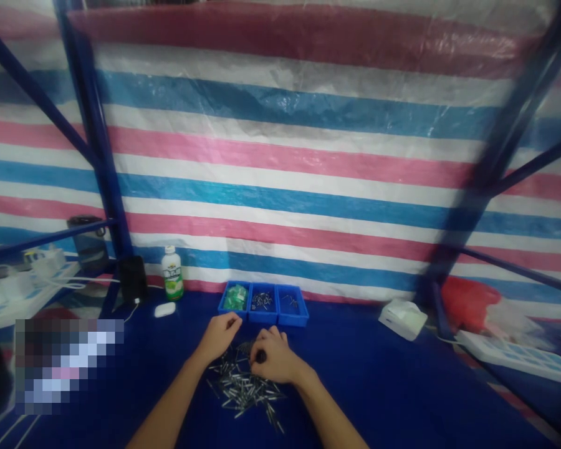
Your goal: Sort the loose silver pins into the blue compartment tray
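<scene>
A loose pile of thin metal pieces (245, 386) lies on the blue table in front of me. My left hand (221, 335) is at the pile's upper left, near the bins, its fingers curled together; what they hold, if anything, is too small to tell. Over the upper right of the pile is my right hand (272, 355), its fingers bent around something hidden. Behind the hands three blue bins stand in a row: the left bin (225, 308) has green packets, the middle bin (262, 316) many small metal pieces, the right bin (293, 320) a few.
A white and green bottle (172, 274), a white case (165, 310) and a black phone (133, 279) are at the back left. A tissue pack (402, 319) is on the right. Power strips (518, 358) lie at both sides, beside blue frame posts. Striped sheeting hangs behind.
</scene>
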Available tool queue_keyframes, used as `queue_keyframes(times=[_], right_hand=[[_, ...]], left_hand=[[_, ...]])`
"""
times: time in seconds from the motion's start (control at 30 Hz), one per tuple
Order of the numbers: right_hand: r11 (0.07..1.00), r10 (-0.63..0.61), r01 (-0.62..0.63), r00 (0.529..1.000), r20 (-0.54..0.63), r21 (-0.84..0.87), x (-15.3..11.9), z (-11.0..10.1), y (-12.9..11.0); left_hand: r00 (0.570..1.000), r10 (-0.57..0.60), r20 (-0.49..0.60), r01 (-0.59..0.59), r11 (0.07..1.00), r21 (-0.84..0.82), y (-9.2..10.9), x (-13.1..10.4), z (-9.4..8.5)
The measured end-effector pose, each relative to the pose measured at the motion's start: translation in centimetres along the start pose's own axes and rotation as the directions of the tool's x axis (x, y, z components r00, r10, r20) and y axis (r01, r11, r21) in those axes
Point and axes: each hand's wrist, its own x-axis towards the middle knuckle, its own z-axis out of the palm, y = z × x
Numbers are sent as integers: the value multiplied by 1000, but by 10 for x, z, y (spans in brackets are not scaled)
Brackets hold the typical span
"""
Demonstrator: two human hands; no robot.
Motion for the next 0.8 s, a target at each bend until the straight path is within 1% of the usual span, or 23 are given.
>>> queue_keyframes(times=[0.07, 0.13, 0.3, 0.47, 0.53, 0.63, 0.7, 0.8], right_hand=[[1000, -12, 12, 999, 40, -3, -1, -2, 1], [1000, -18, 19, 998, 55, -14, -2, -4, 1], [999, -29, 31, 997, 68, -27, -4, -5, 0], [998, -54, 52, 997, 47, 42, -4, -7, -2], [994, -60, 61, 998, -4, 90, -2, -7, -2], [986, -45, 66, 990, -136, 152, 2, -7, 0], [979, -21, 66, 974, -225, 193, 6, -5, 3], [956, 11, 85, 945, -326, 279, 12, 0, 7]], left_hand=[[1000, -5, -3, 5, 1000, 0, 1, 0, 0], [1000, -8, -2, 8, 1000, 1, 2, -1, 0], [1000, -5, 9, 5, 1000, 12, 0, -1, 2], [1000, -5, 11, 5, 1000, 11, -2, 0, 2], [999, 7, 41, -7, 1000, -5, 3, 0, 1], [989, 66, 133, -59, 997, -58, 13, -4, -1], [976, 95, 194, -79, 993, -92, 19, -7, -1], [963, 91, 253, -65, 992, -111, 23, -9, 1]])
